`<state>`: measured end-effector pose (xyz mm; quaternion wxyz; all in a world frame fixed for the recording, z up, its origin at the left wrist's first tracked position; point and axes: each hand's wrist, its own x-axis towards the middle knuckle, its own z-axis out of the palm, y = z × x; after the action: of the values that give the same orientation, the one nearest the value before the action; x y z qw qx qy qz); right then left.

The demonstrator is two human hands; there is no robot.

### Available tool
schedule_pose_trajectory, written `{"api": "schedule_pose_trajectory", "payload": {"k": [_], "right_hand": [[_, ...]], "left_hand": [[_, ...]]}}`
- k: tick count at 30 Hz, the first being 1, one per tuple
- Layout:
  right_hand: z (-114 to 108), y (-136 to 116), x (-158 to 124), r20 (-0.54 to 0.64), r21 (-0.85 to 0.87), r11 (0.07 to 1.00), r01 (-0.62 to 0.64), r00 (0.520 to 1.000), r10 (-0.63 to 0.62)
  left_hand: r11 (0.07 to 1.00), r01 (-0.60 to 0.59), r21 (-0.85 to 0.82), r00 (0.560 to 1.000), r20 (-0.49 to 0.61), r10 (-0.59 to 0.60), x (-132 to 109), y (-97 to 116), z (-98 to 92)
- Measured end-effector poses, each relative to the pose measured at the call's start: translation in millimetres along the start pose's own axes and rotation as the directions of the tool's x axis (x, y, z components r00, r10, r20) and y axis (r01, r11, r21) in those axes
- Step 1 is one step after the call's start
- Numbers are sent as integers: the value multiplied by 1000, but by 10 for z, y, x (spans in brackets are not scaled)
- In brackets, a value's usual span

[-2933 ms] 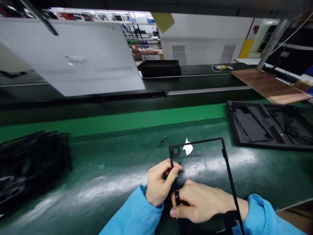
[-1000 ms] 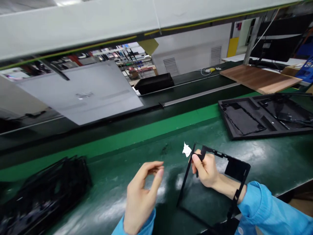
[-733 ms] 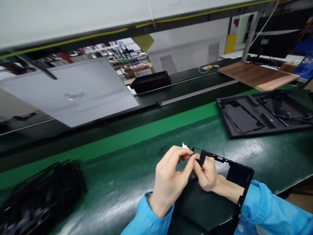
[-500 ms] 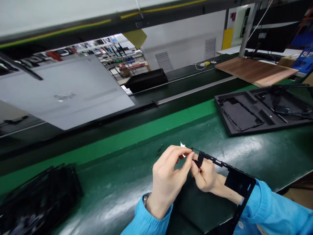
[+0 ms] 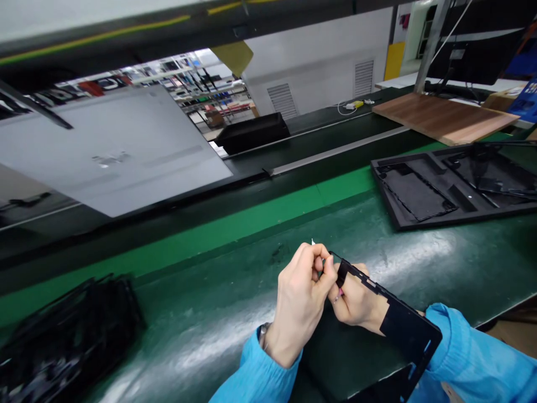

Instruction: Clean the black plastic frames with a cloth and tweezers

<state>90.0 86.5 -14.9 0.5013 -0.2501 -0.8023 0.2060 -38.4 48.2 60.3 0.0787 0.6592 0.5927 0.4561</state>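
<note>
A thin black rectangular frame [image 5: 409, 330] with a wide opening and small cutouts is held tilted at the lower right. Near its upper left corner, my left hand [image 5: 300, 296] is closed, thumb and forefinger pinched together on it. My right hand [image 5: 356, 296] reaches behind the frame and shows through its opening, its fingers curled closed against the same corner. Part of its grip is hidden by the frame and my left fingers. A bit of pink shows at the right fingers. Just above my left fingertips pokes a small white pointed piece [image 5: 312, 242].
On the green worktop [image 5: 226, 291], a heap of black parts [image 5: 71, 341] lies at the left. A black foam tray [image 5: 403, 224] with similar frames sits at the right, with a wooden board [image 5: 444, 117] behind it. A large grey panel [image 5: 109, 134] stands at the back left.
My left hand has moved slightly right, and its fingers have curled tighter at the corner. The frame has tilted a little, and less of the white piece shows.
</note>
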Motion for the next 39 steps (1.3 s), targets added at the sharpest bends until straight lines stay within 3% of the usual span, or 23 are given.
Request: {"api": "schedule_pose_trajectory", "payload": {"k": [3, 8, 17, 21, 26, 32, 39], "right_hand": [[3, -7, -2, -83, -7, 1000, 18, 996, -18], [-22, -44, 16, -116, 2, 1000, 1, 993, -1], [-45, -58, 79, -181, -22, 986, 164, 970, -165], [-44, -67, 76, -161, -2, 981, 194, 968, -192], [-41, -93, 79, -151, 12, 985, 171, 974, -168], [0, -82, 54, -201, 13, 993, 114, 974, -109], [-2, -109, 20, -170, 79, 997, -8, 985, 21]], "left_hand": [[999, -14, -38, 1000, 4, 15, 9, -37, 15], [991, -114, -64, 993, -13, 113, 27, -50, -40], [977, -211, 8, 972, -106, 211, -20, 69, -56], [982, -187, -1, 975, -125, 186, -35, 132, -59], [993, -112, -37, 990, -93, 109, -42, 101, -24], [990, -120, -70, 992, -57, 116, -24, 17, 1], [989, -127, -82, 992, -4, 127, -4, -24, -31]]}}
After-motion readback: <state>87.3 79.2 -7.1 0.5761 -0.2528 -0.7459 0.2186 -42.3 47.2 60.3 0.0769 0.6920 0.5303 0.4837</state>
